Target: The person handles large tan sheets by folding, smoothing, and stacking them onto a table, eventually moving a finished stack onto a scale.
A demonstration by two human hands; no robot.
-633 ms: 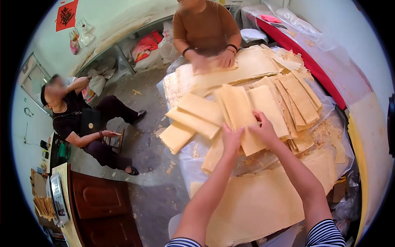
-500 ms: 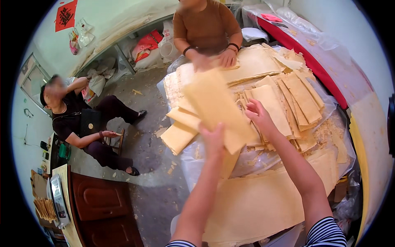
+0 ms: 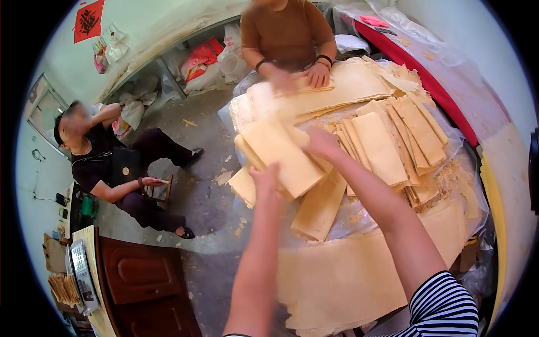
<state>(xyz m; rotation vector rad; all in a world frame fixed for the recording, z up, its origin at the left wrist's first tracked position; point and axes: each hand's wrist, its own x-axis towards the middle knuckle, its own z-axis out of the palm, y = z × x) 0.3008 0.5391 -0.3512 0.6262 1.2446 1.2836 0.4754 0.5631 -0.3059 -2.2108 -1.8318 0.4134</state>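
both hands are up over the work table [image 3: 505, 185], lifting one folded tan sheet [image 3: 281, 154] between them. left hand [image 3: 265, 178] is at the sheet's near edge, fingers pinched shut on it w/ the thumb underneath, tho the grip is partly hidden by the back of the hand. right hand [image 3: 321, 143] is on the sheet's right side, fingers curled together on the edge; can't tell exactly how far they wrap under. the sheet is tilted, its far end higher and toward the left, held above the pile and not lying flat.

under and just beside it lie more folded sheets [image 3: 387, 143] of the same pale yellow-brown stuff, fanned out overlapping across the middle and right of the table, on a clear plastic cover [image 3: 466, 163]. one folded piece [image 3: 320, 205] sticks out toward the near side below the held sheet. a big flat unfolded sheet [image 3: 348, 275] lies spread nearest the person, between the forearms and beyond.

at the far end another person in a brown top [image 3: 286, 31] presses both hands on a stack of wide flat sheets [image 3: 337, 90]. off to the left, well apart, a person in black [image 3: 106, 163] sits low on the concrete floor [image 3: 196, 129]. a dark red cabinet [image 3: 140, 281] stands at the lower left.
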